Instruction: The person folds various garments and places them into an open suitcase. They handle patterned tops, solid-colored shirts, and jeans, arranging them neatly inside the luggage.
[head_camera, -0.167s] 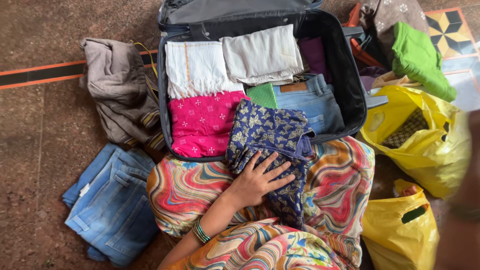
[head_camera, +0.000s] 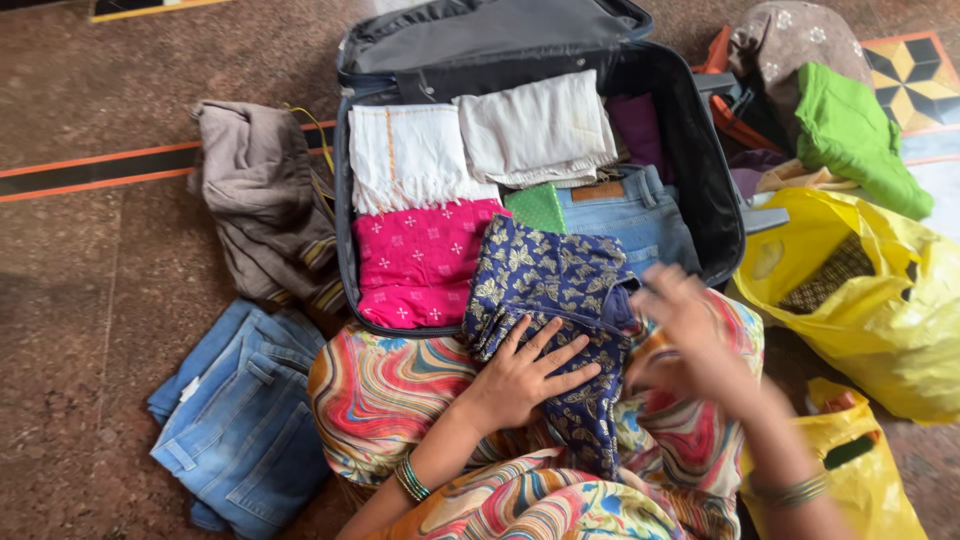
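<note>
A dark blue cloth with gold butterfly print (head_camera: 555, 280) lies folded over my lap and the front rim of an open black suitcase (head_camera: 715, 190). My left hand (head_camera: 525, 375) rests flat on it, fingers spread. My right hand (head_camera: 685, 335), blurred by motion, is at the cloth's right edge with fingers apart; nothing shows in it. Inside the suitcase lie a pink folded cloth (head_camera: 420, 260), a white fringed cloth (head_camera: 405, 155), a cream cloth (head_camera: 535, 125), a small green cloth (head_camera: 537, 207) and blue jeans (head_camera: 630, 215).
A grey-brown garment (head_camera: 265, 200) and folded jeans (head_camera: 235, 420) lie on the floor at left. Two yellow plastic bags (head_camera: 880, 300) (head_camera: 880, 480) sit at right, with a green cloth (head_camera: 855, 135) and other clothes behind them. My multicoloured swirl-print garment (head_camera: 390, 390) covers my lap.
My right hand has swung in from the right edge of view to the blue cloth's right side. My left hand has stayed pressed on the cloth. The view shifted slightly.
</note>
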